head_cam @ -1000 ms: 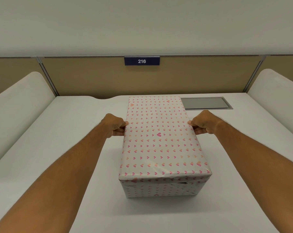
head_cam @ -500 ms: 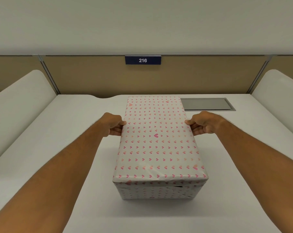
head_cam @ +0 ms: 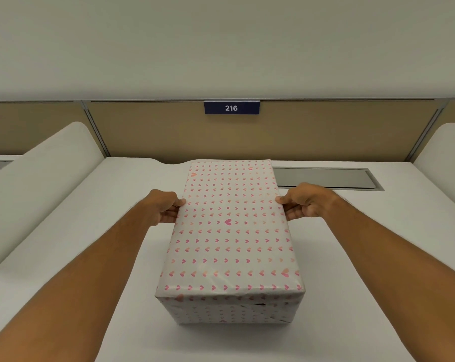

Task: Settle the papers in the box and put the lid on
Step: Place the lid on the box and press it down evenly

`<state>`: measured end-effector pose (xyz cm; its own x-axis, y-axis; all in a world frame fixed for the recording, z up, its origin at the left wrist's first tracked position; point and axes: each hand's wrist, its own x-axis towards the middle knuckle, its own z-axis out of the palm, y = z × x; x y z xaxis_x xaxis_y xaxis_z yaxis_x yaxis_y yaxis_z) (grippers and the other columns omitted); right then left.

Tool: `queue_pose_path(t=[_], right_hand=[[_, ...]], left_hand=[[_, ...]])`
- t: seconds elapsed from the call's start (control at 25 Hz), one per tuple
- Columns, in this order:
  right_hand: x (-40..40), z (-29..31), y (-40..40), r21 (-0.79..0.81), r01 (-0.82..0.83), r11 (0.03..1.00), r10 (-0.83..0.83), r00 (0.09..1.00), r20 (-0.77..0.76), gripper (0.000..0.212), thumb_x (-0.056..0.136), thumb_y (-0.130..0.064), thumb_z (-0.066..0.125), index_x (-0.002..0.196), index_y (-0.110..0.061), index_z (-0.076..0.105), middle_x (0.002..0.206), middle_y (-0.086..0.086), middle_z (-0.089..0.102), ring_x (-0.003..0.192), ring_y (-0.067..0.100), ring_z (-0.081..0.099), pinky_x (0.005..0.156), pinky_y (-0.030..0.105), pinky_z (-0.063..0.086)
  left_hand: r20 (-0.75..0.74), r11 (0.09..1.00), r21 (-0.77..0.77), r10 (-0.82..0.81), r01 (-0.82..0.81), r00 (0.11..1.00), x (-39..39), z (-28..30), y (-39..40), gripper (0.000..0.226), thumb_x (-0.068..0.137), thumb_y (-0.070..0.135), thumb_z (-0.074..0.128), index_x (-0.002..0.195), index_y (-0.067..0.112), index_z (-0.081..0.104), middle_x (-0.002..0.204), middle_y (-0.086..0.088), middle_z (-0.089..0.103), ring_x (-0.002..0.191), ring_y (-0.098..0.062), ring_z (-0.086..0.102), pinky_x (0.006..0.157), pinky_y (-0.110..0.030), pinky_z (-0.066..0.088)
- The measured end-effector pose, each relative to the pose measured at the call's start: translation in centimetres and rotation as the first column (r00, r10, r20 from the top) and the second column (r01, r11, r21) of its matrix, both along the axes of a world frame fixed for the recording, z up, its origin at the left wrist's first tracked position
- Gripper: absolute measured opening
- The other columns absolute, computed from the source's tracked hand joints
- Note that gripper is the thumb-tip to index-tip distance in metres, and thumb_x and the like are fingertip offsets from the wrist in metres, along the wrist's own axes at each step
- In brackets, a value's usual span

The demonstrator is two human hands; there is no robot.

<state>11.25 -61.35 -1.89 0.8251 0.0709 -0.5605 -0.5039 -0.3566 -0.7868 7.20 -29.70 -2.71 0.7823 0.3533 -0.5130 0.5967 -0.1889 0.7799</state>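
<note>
A rectangular box wrapped in white paper with small pink hearts stands in the middle of the white desk. Its lid covers the top, and the box body shows below the lid's near edge. My left hand grips the lid's left long edge, thumb on top and fingers curled under. On the opposite long edge, my right hand holds the lid the same way. The papers are hidden inside.
The white desk has a grey recessed cable hatch behind the box on the right. A tan partition with a blue "216" sign runs along the back. Rounded white dividers flank both sides.
The lid's near end has swung slightly left while both hands keep hold of its edges. The hands have shifted a little along the edges.
</note>
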Motion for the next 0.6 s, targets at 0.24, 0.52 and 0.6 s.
queue_pose_path(t=[0.24, 0.52, 0.6], right_hand=[[1.7, -0.7, 3.8, 0.039, -0.087, 0.995, 0.087, 0.996, 0.0, 0.02, 0.091, -0.008, 0.064, 0.105, 0.005, 0.061, 0.095, 0.019, 0.073, 0.084, 0.03, 0.072, 0.083, 0.049, 0.058], [3.2, -0.5, 11.0, 0.077, -0.154, 0.985, 0.153, 0.988, 0.022, 0.013, 0.092, -0.01, 0.064, 0.098, 0.001, 0.061, 0.089, 0.017, 0.073, 0.078, 0.028, 0.072, 0.075, 0.045, 0.06], [3.8, -0.2, 13.9, 0.083, -0.168, 0.982, 0.166, 0.986, 0.031, 0.014, 0.092, -0.01, 0.064, 0.099, 0.001, 0.061, 0.09, 0.017, 0.073, 0.078, 0.028, 0.073, 0.075, 0.045, 0.06]], left_hand=[[0.006, 0.992, 0.018, 0.128, -0.128, 0.992, -1.2, 0.7, 3.0, 0.024, 0.088, 0.008, 0.069, 0.107, -0.003, 0.06, 0.084, -0.012, 0.064, 0.072, -0.023, 0.063, 0.085, -0.042, 0.054], [0.041, 0.972, 0.044, 0.227, -0.229, 0.973, -2.3, 1.6, 9.7, 0.028, 0.087, 0.01, 0.071, 0.109, -0.003, 0.061, 0.086, -0.012, 0.065, 0.081, -0.026, 0.065, 0.091, -0.043, 0.056], [0.053, 0.966, 0.052, 0.249, -0.252, 0.967, -2.1, 1.9, 12.7, 0.029, 0.087, 0.01, 0.071, 0.11, -0.003, 0.062, 0.088, -0.012, 0.066, 0.085, -0.026, 0.065, 0.089, -0.042, 0.056]])
